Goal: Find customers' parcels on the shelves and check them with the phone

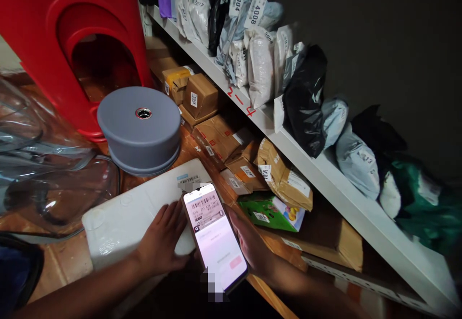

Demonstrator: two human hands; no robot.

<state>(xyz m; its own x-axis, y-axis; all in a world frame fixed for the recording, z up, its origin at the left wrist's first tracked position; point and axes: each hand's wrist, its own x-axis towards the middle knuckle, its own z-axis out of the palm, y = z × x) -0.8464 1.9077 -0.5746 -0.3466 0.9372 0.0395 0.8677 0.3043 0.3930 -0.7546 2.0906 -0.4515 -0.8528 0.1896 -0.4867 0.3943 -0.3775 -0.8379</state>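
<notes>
My right hand [249, 239] is wrapped round a smartphone [218, 242], whose lit screen shows a shipping label with a barcode. My left hand [162, 237] lies on a white parcel [122, 223] with its fingers stretched out, their tips close to the phone's left edge. The parcel is flat and glossy and bears a barcode label near its far right corner. Part of it is hidden under my left hand and the phone.
A grey-blue round stool [139, 131] stands beyond the parcel, before a red plastic stool [39, 35]. Bagged parcels line a white shelf [216, 71] on the right. Cardboard boxes [220, 136] and a green box [260, 213] sit beneath. Clear plastic [43, 165] lies at left.
</notes>
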